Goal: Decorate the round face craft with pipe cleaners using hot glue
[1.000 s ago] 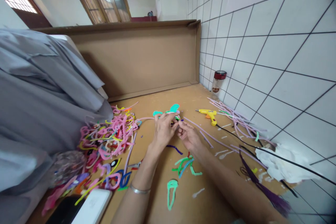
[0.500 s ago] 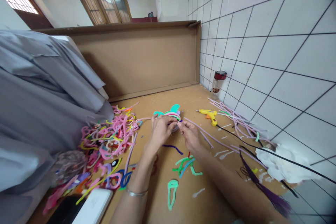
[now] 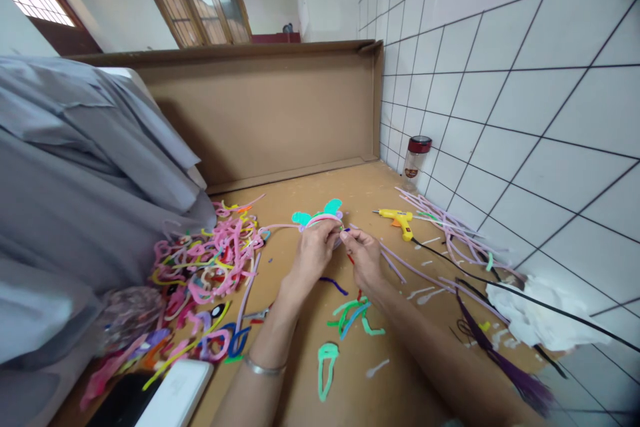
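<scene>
At the middle of the table is a pipe-cleaner figure (image 3: 324,217) with a pink and lilac rounded body and two teal leaf-like parts (image 3: 332,207) sticking up. My left hand (image 3: 316,245) is closed over its near side, fingers pinched together and covering much of it. Close on the right, my right hand (image 3: 363,252) pinches a short dark blue pipe-cleaner piece (image 3: 347,230), with its fingertips almost meeting those of the left. A loose dark blue pipe cleaner (image 3: 334,285) lies below the hands. Green and light blue pieces (image 3: 353,313) and a green loop (image 3: 327,370) lie nearer me.
A tangled pile of pink pipe cleaners (image 3: 225,247) spreads on the left beside grey cloth (image 3: 100,167). To the right lie a yellow glue gun (image 3: 400,220) with a black cord, lilac stems (image 3: 440,220) and white tissue (image 3: 535,310). A jar (image 3: 416,159) stands by the tiled wall.
My left hand has turned and shifted slightly right, showing more of the figure's teal parts. A red piece shows beside my right hand, and a metal tool shows beside my left forearm.
</scene>
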### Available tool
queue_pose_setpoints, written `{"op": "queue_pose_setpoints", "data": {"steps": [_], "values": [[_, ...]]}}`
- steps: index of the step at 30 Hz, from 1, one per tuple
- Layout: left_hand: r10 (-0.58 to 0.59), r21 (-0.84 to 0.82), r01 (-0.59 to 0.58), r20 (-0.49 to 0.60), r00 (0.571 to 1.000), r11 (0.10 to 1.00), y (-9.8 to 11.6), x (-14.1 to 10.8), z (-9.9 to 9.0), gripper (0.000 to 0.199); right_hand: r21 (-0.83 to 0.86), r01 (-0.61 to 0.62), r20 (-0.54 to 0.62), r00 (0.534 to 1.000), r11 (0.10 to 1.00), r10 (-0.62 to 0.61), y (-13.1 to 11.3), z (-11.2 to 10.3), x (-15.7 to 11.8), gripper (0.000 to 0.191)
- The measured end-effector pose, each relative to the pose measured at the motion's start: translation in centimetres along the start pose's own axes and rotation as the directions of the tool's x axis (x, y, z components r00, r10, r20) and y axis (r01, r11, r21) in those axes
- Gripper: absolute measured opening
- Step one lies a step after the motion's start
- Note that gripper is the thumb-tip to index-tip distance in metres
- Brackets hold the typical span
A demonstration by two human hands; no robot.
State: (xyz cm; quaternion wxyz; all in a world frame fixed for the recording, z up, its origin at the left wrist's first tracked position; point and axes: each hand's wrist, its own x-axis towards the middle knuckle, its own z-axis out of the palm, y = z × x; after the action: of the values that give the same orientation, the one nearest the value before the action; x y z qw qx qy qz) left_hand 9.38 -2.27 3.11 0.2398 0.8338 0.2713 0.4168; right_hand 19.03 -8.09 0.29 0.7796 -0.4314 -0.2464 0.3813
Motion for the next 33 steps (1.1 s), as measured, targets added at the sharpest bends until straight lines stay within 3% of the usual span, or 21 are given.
{"op": "queue_pose_setpoints", "data": {"steps": [5, 13, 20, 24, 26, 33], "values": [[-0.039, -0.038, 0.036, -0.079, 0.996, 0.999, 0.3, -0.2, 0.6, 0.018, 0.031, -0.007, -0.042, 0.999, 0.999, 0.008, 0.4, 0.0, 0.2, 0.029], [-0.012, -0.014, 0.013, 0.098, 0.995, 1.0, 0.7, 0.2, -0.3, 0.022, 0.04, -0.016, -0.044, 0.999, 0.999, 0.018, 0.5, 0.0, 0.1, 0.029], [0.018, -0.067, -0.019, -0.017, 1.0, 0.998, 1.0, 0.0, -0.4, 0.017, 0.047, -0.035, 0.019, 0.999, 0.998, 0.034, 0.0, -0.1, 0.0, 0.027], [0.069, 0.058, -0.065, -0.078, 0.995, 0.996, 0.5, 0.0, -1.1, 0.018, -0.005, -0.079, 0.086, 0.993, 0.997, 0.079, 0.1, -0.5, 0.5, 0.028], [0.085, 0.157, -0.071, -0.085, 0.993, 0.985, -0.1, 0.4, -1.8, 0.019, -0.014, -0.099, 0.064, 0.993, 0.995, 0.1, 0.5, -0.9, 1.1, 0.031], [0.121, 0.343, -0.138, 0.072, 0.99, 0.929, -1.5, 2.9, -3.8, 0.02, -0.104, -0.004, -0.12, 0.993, 0.995, -0.009, 2.8, -2.5, 4.4, 0.048]]}}
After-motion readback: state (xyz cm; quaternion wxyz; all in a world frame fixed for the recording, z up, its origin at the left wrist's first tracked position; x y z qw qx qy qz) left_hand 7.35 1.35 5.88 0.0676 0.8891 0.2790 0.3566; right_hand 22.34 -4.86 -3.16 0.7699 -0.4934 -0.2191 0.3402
